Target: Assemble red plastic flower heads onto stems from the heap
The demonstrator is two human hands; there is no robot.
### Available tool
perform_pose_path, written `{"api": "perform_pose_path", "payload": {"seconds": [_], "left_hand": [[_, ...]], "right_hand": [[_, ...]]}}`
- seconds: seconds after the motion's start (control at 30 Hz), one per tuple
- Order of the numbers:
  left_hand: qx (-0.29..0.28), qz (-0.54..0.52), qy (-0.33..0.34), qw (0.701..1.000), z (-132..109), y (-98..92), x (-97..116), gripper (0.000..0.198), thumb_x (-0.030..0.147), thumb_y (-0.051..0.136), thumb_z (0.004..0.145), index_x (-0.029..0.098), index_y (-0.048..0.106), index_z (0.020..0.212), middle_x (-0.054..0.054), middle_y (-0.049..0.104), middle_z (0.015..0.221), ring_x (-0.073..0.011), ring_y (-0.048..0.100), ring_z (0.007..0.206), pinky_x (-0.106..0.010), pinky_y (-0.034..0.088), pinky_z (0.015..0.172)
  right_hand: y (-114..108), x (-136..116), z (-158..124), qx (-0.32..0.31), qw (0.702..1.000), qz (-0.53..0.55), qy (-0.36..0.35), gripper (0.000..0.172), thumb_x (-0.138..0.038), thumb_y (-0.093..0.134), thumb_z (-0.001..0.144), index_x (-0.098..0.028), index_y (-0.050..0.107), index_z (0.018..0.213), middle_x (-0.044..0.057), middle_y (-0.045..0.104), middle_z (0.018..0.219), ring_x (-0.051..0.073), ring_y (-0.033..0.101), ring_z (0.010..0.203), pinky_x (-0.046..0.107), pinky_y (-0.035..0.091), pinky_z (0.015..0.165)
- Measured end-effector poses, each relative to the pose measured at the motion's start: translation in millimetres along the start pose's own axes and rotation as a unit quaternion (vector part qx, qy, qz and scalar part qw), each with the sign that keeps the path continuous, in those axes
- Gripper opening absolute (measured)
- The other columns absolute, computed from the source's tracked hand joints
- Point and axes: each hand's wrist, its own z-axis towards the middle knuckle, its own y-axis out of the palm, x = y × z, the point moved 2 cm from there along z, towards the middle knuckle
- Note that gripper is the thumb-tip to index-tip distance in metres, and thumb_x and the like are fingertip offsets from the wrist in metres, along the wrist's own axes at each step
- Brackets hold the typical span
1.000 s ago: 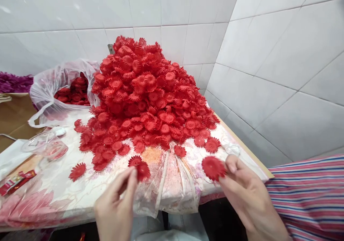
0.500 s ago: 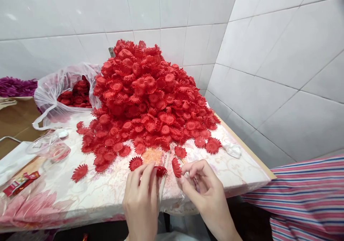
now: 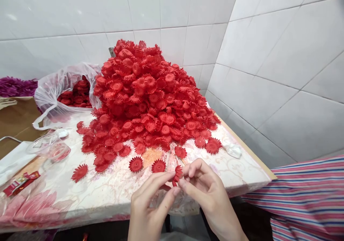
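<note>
A small red artificial flower head (image 3: 177,175) is held up on edge between my two hands, over the table's front edge. My right hand (image 3: 208,190) pinches its right side between thumb and bent index finger. From the left, my left hand (image 3: 152,198) closes its index finger and thumb on the opposite edge of the same flower. Just beyond my fingers, one red flower piece (image 3: 158,166) lies flat, and another red flower piece (image 3: 135,164) rests to its left. Behind them rises a large pile of red flower pieces (image 3: 150,101).
A clear plastic bag (image 3: 48,97) holding more red pieces stands left of the pile. Purple flower pieces (image 3: 16,86) and a cardboard box (image 3: 18,121) are at far left. A red wrapper (image 3: 21,183) lies at front left. Tiled walls (image 3: 258,72) border the table (image 3: 94,198).
My left hand has let go of a red flower, which now lies flat on the table. It has moved right to the flower in my right hand, which has come slightly lower.
</note>
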Motion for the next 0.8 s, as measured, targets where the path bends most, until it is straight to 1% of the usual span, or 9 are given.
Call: {"api": "perform_pose_path", "payload": {"seconds": [0.1,0.27,0.4,0.5,0.63,0.8], "left_hand": [[0.006,-0.057,-0.049,0.997,0.9,-0.3,2.4,0.013,0.032,0.075,0.072,0.025,0.078,0.083,-0.003,0.076,0.081,-0.0160,0.069,0.066,-0.021,0.056,0.061],[0.008,-0.077,-0.085,0.993,0.5,0.0,4.5,0.018,0.041,0.077,0.067,0.027,0.080,0.079,-0.003,0.077,0.080,-0.0179,0.070,0.069,-0.022,0.057,0.062],[0.021,-0.076,-0.089,0.993,-1.6,0.3,6.1,0.020,0.043,0.078,0.065,0.026,0.080,0.076,-0.004,0.077,0.078,-0.0188,0.070,0.068,-0.023,0.058,0.060],[0.031,-0.094,-0.089,0.991,-3.0,0.2,5.9,0.017,0.040,0.080,0.064,0.028,0.080,0.077,-0.003,0.077,0.079,-0.0172,0.070,0.067,-0.021,0.058,0.060],[0.025,-0.087,-0.082,0.993,-4.0,-0.6,6.2,0.019,0.040,0.080,0.064,0.027,0.080,0.077,-0.004,0.077,0.079,-0.0185,0.071,0.070,-0.022,0.059,0.063],[0.018,-0.084,-0.085,0.993,-6.0,-2.0,6.6,0.019,0.040,0.079,0.065,0.026,0.080,0.078,-0.005,0.077,0.081,-0.0186,0.071,0.068,-0.023,0.059,0.061]], "right_hand": [[1.3,-2.7,-2.4,-0.012,1.000,0.011,0.008,0.028,-0.026,0.080,0.069,-0.022,0.052,0.069,-0.004,0.061,0.071,0.011,0.056,0.064,0.021,0.047,0.062],[1.1,-4.9,-4.2,-0.024,1.000,0.009,0.007,0.027,-0.026,0.079,0.069,-0.022,0.053,0.071,-0.004,0.063,0.071,0.011,0.055,0.065,0.021,0.046,0.062],[2.0,-6.5,-5.5,-0.024,1.000,-0.015,-0.005,0.028,-0.027,0.079,0.069,-0.023,0.052,0.071,-0.003,0.062,0.071,0.012,0.054,0.065,0.023,0.045,0.061],[3.7,-7.4,-7.2,-0.016,1.000,-0.018,-0.011,0.028,-0.028,0.079,0.068,-0.023,0.052,0.070,-0.003,0.062,0.070,0.012,0.054,0.064,0.023,0.045,0.061],[6.0,-7.7,-9.3,-0.006,1.000,-0.012,-0.016,0.029,-0.027,0.081,0.065,-0.023,0.052,0.069,-0.004,0.062,0.070,0.012,0.056,0.065,0.022,0.046,0.062],[7.0,-7.3,-10.7,-0.008,1.000,-0.015,-0.017,0.028,-0.026,0.080,0.067,-0.023,0.052,0.069,-0.004,0.062,0.070,0.012,0.056,0.065,0.022,0.047,0.062]]}}
